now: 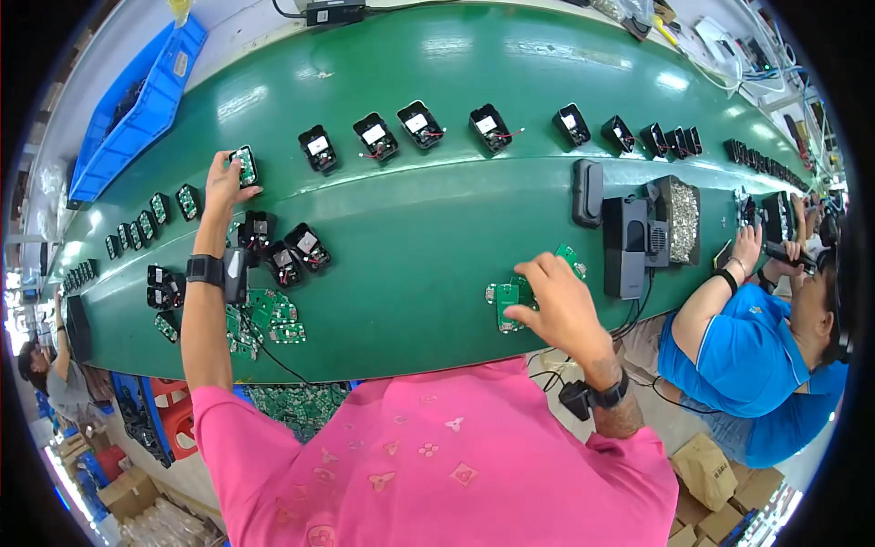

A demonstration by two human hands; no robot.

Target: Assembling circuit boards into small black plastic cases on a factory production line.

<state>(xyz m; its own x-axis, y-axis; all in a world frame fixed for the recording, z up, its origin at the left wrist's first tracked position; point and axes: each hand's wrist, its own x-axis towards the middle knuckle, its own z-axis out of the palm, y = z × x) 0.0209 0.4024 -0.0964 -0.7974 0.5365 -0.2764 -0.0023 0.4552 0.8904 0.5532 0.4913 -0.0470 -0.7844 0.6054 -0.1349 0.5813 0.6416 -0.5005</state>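
Observation:
At the far left of the belt, my left hand (226, 185) has its fingers around a small black housing with a green circuit board (244, 169) in it. Right of centre, my right hand (562, 305) hovers over a few loose green circuit boards (508, 314), thumb and fingers apart and nothing visible between them. Below my left hand stand several open black housings (308, 246) with white-labelled parts inside. Beside my left forearm a pile of green circuit boards (273, 314) lies on the green work surface (410, 301).
A row of open black housings (374, 137) runs along the far side; more with boards (188, 202) stand at left. A dark grey device (624, 246) and a bin of small metal parts (682, 219) are at right, near a co-worker in blue (747, 337). A blue crate (137, 114) sits far left.

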